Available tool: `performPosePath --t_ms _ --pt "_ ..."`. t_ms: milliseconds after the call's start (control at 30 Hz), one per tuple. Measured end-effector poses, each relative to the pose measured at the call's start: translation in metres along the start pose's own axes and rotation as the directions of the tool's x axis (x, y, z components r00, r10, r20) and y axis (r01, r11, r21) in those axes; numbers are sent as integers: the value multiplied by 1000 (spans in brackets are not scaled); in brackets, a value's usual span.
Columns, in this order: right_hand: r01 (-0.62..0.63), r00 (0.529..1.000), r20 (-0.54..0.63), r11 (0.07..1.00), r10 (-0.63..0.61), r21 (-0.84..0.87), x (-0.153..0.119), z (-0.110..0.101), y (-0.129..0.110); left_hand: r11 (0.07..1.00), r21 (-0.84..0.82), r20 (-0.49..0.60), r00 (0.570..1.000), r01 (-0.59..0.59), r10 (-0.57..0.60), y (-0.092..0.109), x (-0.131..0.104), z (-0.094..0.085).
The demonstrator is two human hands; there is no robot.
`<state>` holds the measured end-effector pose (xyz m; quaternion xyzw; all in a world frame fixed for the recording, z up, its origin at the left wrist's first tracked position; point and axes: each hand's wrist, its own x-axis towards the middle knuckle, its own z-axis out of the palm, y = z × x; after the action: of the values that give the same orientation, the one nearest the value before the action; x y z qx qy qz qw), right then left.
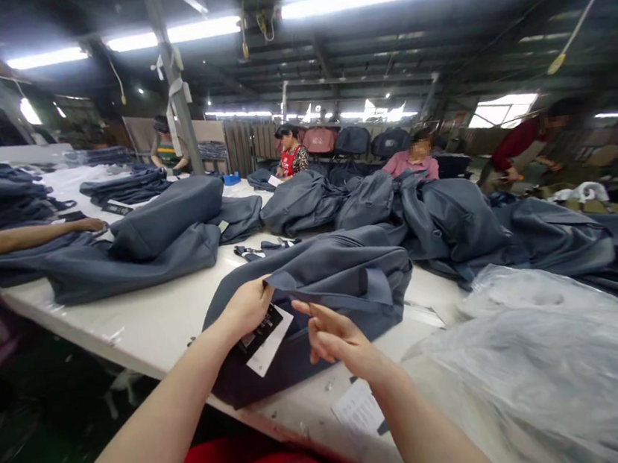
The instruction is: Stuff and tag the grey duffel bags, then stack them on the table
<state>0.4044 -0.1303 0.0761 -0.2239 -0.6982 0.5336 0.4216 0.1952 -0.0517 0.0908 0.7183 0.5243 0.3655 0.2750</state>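
Note:
A dark blue-grey bag (314, 276) lies on the white table right in front of me. My left hand (248, 310) is closed at its near left side, pinching the end of a flat fabric strap (330, 289) that runs along the bag. A black and white hang tag (271, 341) dangles just under those fingers, partly covered by them. My right hand (336, 333) hovers over the front of the bag, its index finger stretched toward the strap and the other fingers loosely bent. I see nothing held in it.
Clear plastic wrapping (560, 351) heaps up at right, beside a printed paper (358, 407). More bags (447, 214) line the far side. Small straps (266, 248) lie behind my bag. At left, a co-worker's arm (28, 237) reaches over bags; other people work beyond the table (147, 334).

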Motion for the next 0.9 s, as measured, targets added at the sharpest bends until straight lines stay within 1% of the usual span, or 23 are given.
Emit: performPosePath --t_ms 33,67,100,133,167,200,233,267,300,333,367,400,433,467,500,567,600,633,667,700,767,833,900 --pt "-29 997 74 992 38 -121 0 9 -6 998 -9 -59 997 59 -59 3 0 4" --pt "-48 988 130 965 84 -259 -2 20 -12 993 -28 -115 987 113 -116 6 1 8" --pt "-57 979 162 921 128 -385 -5 34 -16 987 -50 -163 973 155 -161 8 1 12" --pt "-56 972 174 875 158 -481 -9 49 -17 981 -65 -196 962 180 -190 10 2 16" --pt "-45 972 170 841 161 -539 -13 63 -14 973 -102 -214 951 205 -223 12 3 19" --pt "-18 977 168 827 135 -562 -17 76 -7 953 -187 -214 937 239 -277 14 2 21" --pt "14 982 165 836 92 -548 -20 86 2 907 -317 -194 918 276 -347 17 -1 23" --pt "33 988 145 860 48 -510 -21 92 14 825 -473 -144 897 308 -417 20 -5 24" --pt "31 995 102 896 16 -444 -19 93 27 708 -623 -63 882 331 -467 23 -10 24" --pt "10 999 45 938 6 -347 -16 92 40 577 -735 40 872 356 -487 26 -18 24" --pt "-25 1000 -11 974 23 -225 -11 87 50 468 -792 145 866 391 -479 28 -25 24" --pt "-63 997 -51 994 59 -93 -5 80 58 415 -802 227 862 430 -454 30 -34 24" --pt "-100 993 -65 995 102 30 2 72 63 403 -792 281 859 459 -427 31 -41 24" --pt "-129 988 -67 983 138 131 8 65 66 419 -777 304 862 471 -404 31 -48 24" --pt "-141 984 -77 971 158 192 12 59 65 458 -765 285 875 453 -390 30 -53 24" --pt "-109 974 -174 974 145 201 14 50 58 579 -739 147 921 344 -360 26 -57 25" --pt "-73 965 -234 980 115 184 11 48 53 639 -715 70 939 283 -338 24 -57 25" --pt "-36 960 -269 984 83 176 7 46 47 691 -682 12 949 237 -314 21 -56 26" --pt "-12 962 -266 983 61 184 3 46 42 737 -644 -30 957 202 -289 18 -54 26" --pt "-4 969 -239 978 56 210 -2 45 38 780 -604 -67 966 161 -251 16 -52 27" --pt "-24 972 -219 960 89 280 -10 43 32 862 -506 -137 982 44 -131 11 -50 29" --pt "-45 943 -299 948 144 316 -13 38 31 924 -373 -187 982 -86 16 8 -51 31" --pt "-73 905 -374 940 203 335 -14 33 32 958 -234 -179 976 -166 125 8 -53 31"
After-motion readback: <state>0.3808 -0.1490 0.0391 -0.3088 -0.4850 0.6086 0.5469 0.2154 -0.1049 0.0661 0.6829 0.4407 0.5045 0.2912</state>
